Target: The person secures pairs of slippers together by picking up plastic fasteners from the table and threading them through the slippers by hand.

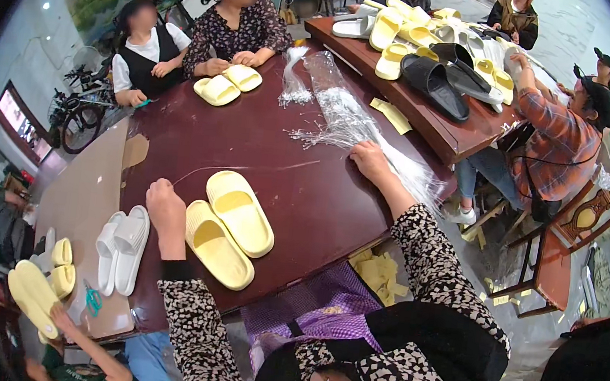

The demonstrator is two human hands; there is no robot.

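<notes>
My left hand point(165, 202), fisted, steadies the pale yellow foam slippers point(229, 227); right hand point(371, 160), loosely open, should pinch one clear plastic bag point(349, 124) cleanly

White slippers point(122, 247) lie at the worktop's point(199, 135) left edge; scissors point(92, 299) sit just below them. Black slippers point(435, 81) rest on the far worktop point(431, 126).

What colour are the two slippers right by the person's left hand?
Pale yellow. The slippers lie side by side on the dark table; the head view shows them.
</notes>
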